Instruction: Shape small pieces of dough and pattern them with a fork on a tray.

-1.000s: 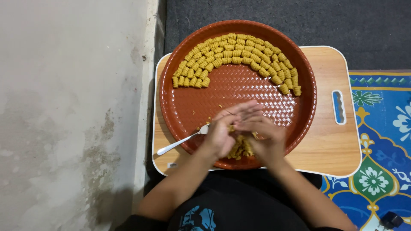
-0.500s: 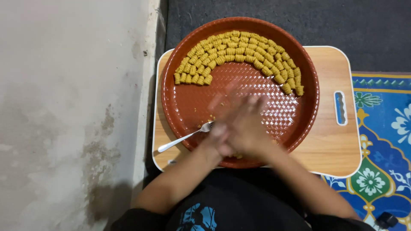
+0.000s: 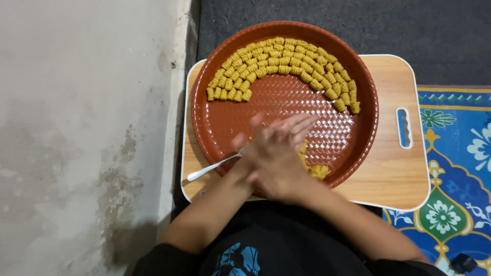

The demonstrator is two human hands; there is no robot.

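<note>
Both forearms are bare up to short black sleeves. The person wears a black top with a blue printed design on the chest (only its upper part shows at the frame's bottom edge). No rings or watch visible.

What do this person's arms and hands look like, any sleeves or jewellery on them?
Both forearms are bare up to short black sleeves near the elbows. The left hand and right hand wear no gloves; no rings, watch or bracelets show. The black top has a blue print on the chest.

Hands now crossed, palms together
</note>
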